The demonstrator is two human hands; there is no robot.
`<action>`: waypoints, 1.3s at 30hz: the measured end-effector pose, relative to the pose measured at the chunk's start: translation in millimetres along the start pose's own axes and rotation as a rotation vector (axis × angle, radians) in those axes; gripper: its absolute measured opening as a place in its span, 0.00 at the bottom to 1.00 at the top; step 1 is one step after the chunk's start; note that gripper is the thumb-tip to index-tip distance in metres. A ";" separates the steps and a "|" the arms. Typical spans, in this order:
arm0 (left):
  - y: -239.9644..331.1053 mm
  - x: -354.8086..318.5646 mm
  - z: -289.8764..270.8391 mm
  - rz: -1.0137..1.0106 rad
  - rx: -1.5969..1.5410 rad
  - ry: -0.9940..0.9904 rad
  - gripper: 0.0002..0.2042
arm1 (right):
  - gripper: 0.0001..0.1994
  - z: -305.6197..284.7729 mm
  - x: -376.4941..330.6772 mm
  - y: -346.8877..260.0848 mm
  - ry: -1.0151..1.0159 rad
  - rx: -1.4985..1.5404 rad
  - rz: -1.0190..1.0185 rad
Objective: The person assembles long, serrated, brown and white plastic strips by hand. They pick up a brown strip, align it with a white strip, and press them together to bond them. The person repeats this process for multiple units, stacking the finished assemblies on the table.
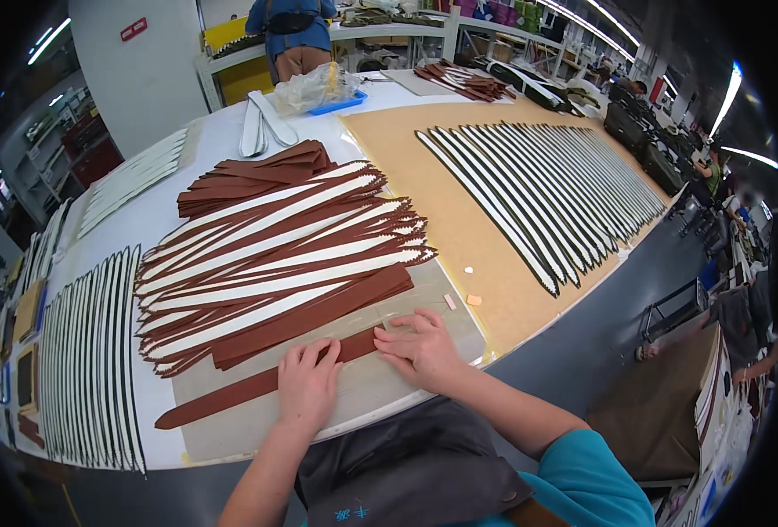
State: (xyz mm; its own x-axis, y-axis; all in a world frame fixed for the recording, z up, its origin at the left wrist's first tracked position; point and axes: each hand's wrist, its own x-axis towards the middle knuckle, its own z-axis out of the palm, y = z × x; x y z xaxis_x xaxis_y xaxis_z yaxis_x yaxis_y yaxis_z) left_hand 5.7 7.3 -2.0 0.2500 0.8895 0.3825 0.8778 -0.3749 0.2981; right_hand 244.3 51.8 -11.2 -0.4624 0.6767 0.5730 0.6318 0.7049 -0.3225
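A long brown leather-like strip (231, 397) with a pointed left end lies flat on a grey mat (231, 439) near the table's front edge. My left hand (308, 384) presses on its middle, fingers bent over the upper edge. At the strip's right end, my right hand (419, 351) grips it with bent fingers; the exact finger contact is partly hidden. Just beyond lies a stack of plain brown strips (314, 318). Behind that spreads a big pile of brown strips with white facing and notched edges (275, 233).
Dark-edged white strips (538, 193) lie in a row on a tan board (389, 132) at right; more (94, 351) lie at left. Folded brown strips (253, 176), a blue tray (338, 104) and small pale pieces (474, 300) are also there. A person (290, 35) stands behind the table.
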 end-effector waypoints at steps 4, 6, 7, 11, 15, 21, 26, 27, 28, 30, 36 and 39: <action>2.5 1.2 1.7 -0.035 -0.049 0.028 0.16 | 0.16 -3.1 -3.9 0.8 -0.042 0.075 0.040; 1.1 -0.4 3.7 -0.051 -0.062 0.030 0.16 | 0.18 -6.8 -1.5 -2.8 -0.046 0.066 0.058; 0.4 -1.0 4.3 -0.058 -0.068 0.032 0.16 | 0.18 -7.7 -1.8 -3.8 -0.065 0.033 0.044; 3.3 0.3 2.0 0.000 -0.036 -0.009 0.19 | 0.18 -8.1 -1.5 -6.5 -0.113 -0.073 0.008; 1.5 1.0 5.8 0.108 -0.012 -0.051 0.24 | 0.22 -6.6 -2.8 -5.2 -0.161 -0.115 -0.014; 11.1 -2.2 4.7 0.098 0.021 -0.077 0.27 | 0.24 0.6 0.7 -24.9 -0.257 -0.112 -0.106; 10.1 -8.4 -0.3 0.086 0.055 -0.143 0.24 | 0.24 -9.7 4.4 -15.2 -0.369 -0.126 -0.101; 9.5 -11.4 -2.4 0.074 0.051 -0.134 0.23 | 0.24 -14.5 6.1 -11.1 -0.398 -0.138 -0.107; 8.7 -14.7 -4.7 0.063 0.047 -0.126 0.22 | 0.24 -16.5 6.6 -7.6 -0.399 -0.147 -0.107; 3.7 -23.2 -8.5 0.025 0.035 -0.111 0.22 | 0.23 -19.3 4.5 -3.0 -0.404 -0.176 -0.099; -7.4 -41.4 -20.3 -0.051 -0.004 -0.073 0.22 | 0.22 -20.6 -0.9 -10.1 -0.324 -0.166 -0.027; -4.5 -44.3 -21.2 -0.086 -0.035 -0.050 0.23 | 0.23 -13.9 -7.9 -14.6 -0.267 -0.109 0.023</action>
State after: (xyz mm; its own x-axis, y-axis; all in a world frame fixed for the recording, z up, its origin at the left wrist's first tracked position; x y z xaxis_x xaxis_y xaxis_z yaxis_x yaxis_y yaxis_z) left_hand -18.0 -36.0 -1.7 0.1949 0.9305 0.3102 0.8825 -0.3044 0.3586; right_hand 247.4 33.3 -0.6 -0.5855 0.7343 0.3434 0.7005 0.6715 -0.2416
